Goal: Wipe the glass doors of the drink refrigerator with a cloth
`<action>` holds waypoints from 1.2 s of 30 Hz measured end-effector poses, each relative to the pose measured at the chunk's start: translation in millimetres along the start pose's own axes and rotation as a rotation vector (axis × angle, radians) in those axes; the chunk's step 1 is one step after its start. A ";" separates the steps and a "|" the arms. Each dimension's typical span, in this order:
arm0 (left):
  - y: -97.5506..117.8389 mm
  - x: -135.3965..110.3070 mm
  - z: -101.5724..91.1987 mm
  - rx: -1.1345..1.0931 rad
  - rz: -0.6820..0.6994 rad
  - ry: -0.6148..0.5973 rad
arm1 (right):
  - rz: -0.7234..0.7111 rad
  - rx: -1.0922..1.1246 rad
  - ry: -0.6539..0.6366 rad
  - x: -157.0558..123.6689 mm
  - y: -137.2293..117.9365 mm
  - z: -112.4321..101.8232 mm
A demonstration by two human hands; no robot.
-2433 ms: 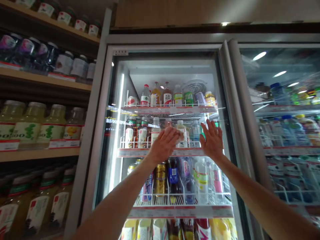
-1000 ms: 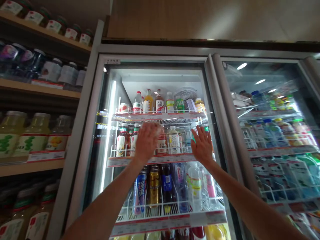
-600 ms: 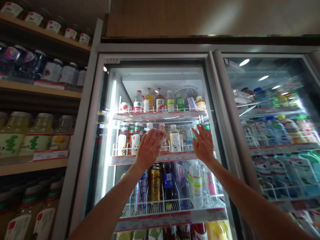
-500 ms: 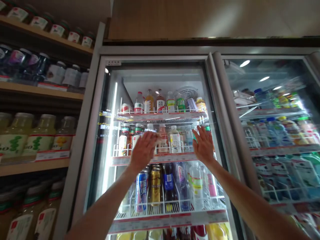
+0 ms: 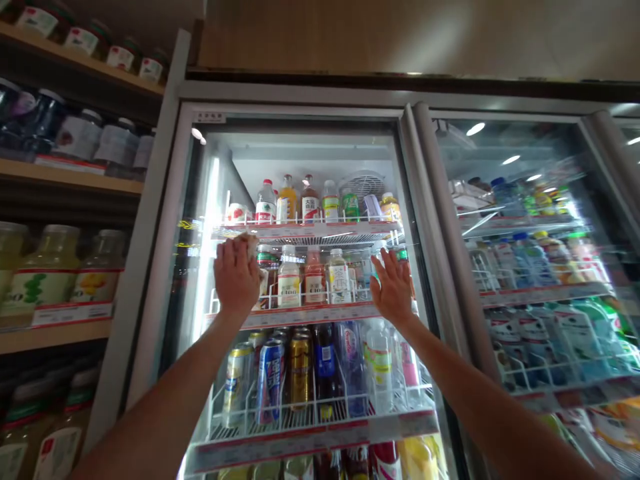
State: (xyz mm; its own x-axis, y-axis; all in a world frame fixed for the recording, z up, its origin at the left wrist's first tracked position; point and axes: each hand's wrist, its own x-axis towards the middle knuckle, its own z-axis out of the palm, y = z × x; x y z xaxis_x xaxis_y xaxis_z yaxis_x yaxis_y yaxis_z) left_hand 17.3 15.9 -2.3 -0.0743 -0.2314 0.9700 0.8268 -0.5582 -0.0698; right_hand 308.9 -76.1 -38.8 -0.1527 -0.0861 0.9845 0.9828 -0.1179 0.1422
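My left hand (image 5: 237,275) is pressed to the glass door (image 5: 300,143) of the drinks fridge, at its left side. A crumpled pale cloth (image 5: 253,245) is under its fingers, mostly hidden by the hand. On the right part of the same door, my right hand (image 5: 393,285) lies with fingers spread, holding nothing. Behind the glass, bottles of drink (image 5: 314,277) line the middle shelf at the height of both hands.
Beer and soda cans (image 5: 271,380) stand on the lower wire shelf (image 5: 320,433). A second glass door (image 5: 520,140) with more bottles is at right, past the grey door frame (image 5: 445,233). Wooden shelves (image 5: 70,175) with jars and bottles stand at left.
My left hand has moved left across the glass with the cloth, away from my right hand. My right hand stays at about the same place on the door. The view has shifted slightly right.
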 end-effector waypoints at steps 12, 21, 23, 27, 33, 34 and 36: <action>7.6 -7.5 2.4 0.006 0.110 -0.003 | -0.002 -0.006 0.025 0.6 -0.3 -0.7; -2.7 -14.2 -2.4 -0.075 0.272 -0.105 | -0.005 0.018 0.043 0.5 0.2 0.2; -5.1 -5.1 1.3 -0.021 0.093 0.000 | -0.008 0.013 0.055 0.7 -0.2 0.3; 33.1 -10.6 10.5 -0.051 0.413 -0.144 | -0.018 0.021 0.076 0.6 0.2 1.4; 23.2 2.5 12.4 -0.045 0.256 -0.036 | -0.009 0.017 0.077 0.3 0.2 3.0; 19.4 7.2 13.0 -0.033 0.155 0.011 | -0.011 0.016 0.077 0.2 0.2 2.9; 22.3 10.7 14.7 -0.045 0.115 0.006 | -0.011 0.020 0.078 0.1 0.4 2.5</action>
State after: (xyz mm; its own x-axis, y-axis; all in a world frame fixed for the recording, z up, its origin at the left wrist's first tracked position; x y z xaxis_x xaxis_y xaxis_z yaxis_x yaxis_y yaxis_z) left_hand 43.2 12.7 10.0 0.0159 -0.3005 0.9536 0.8040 -0.5631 -0.1909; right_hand 309.6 -73.7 -38.4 -0.1709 -0.1618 0.9719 0.9827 -0.0995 0.1562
